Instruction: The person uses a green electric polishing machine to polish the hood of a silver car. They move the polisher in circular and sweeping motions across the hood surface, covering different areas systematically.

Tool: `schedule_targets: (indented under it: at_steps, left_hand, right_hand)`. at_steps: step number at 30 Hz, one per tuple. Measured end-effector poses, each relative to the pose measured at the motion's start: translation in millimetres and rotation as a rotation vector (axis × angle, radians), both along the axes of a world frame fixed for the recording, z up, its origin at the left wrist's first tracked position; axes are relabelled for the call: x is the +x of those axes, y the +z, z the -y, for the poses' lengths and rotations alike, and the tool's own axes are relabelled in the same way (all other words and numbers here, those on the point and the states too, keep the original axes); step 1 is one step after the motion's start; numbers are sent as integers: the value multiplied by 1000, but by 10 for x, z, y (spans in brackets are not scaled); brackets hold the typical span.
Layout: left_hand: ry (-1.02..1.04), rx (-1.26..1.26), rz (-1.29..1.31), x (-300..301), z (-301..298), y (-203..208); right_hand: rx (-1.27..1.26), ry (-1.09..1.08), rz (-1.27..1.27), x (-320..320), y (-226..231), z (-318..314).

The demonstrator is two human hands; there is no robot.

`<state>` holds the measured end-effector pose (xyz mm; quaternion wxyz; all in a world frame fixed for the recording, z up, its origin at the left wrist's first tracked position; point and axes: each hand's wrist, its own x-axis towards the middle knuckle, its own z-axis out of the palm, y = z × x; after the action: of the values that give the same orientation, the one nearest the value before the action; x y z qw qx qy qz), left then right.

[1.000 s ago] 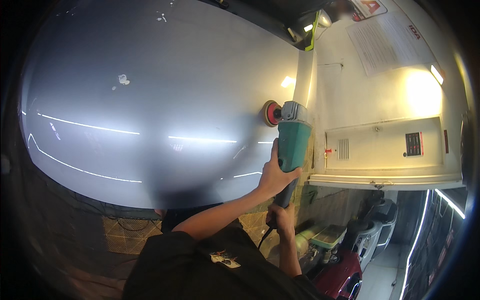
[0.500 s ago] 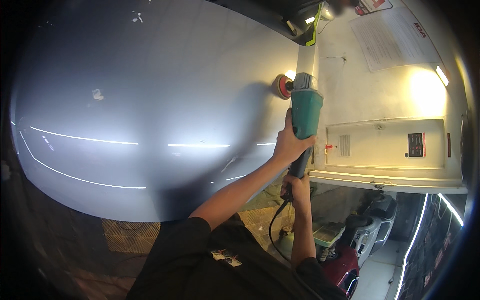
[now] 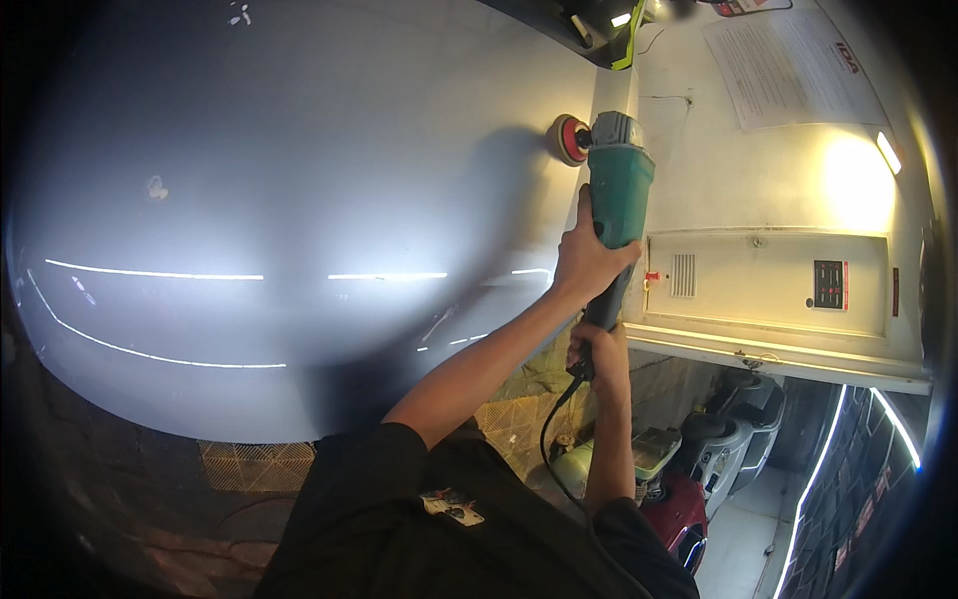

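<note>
Both my hands are on a green and grey rotary polisher (image 3: pixel 621 195), held with its head pointing away from me. My left hand (image 3: pixel 591 262) wraps round the green body, its thumb side along the casing. Further back, my right hand (image 3: pixel 605 351) grips the dark rear handle, where the black power cord (image 3: pixel 544 439) comes out. The polisher's round red-edged pad (image 3: pixel 571 139) faces left, at the right part of a large glossy grey car panel (image 3: pixel 259 190). Whether the whole pad face touches the paint is hidden.
Close on the right of the polisher stands a pale wall with a cabinet door (image 3: pixel 763 285) and a lit lamp (image 3: pixel 888 153). A dark trim piece (image 3: pixel 584 30) overhangs at the top. Parked scooters (image 3: pixel 733 429) stand at lower right; yellow floor tiles (image 3: pixel 257 466) lie below the panel.
Both hands have moved the polisher farther away from me and slightly right, its pad still at the panel. My view has shifted a little, so the panel's marks sit more to the left.
</note>
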<state>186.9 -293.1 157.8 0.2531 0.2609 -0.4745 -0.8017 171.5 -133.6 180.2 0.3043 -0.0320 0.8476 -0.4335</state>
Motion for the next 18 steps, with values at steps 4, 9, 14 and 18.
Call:
schedule_targets:
  at_steps: [4, 9, 14, 18]
  left_hand:
    - [-18, 9, -10, 210, -147, -38]
    - [-14, -47, -20, 427, -377, -138]
    - [-1, -107, -8, 675, -576, -233]
    - [-65, -118, 16, 925, -725, -311]
  right_hand:
    - [-4, 40, 4, 236, -35, -134]
    - [-27, 31, 5, 554, -53, -334]
    - [-58, -22, 40, 926, -121, -503]
    - [-103, -13, 48, 1215, -239, -649]
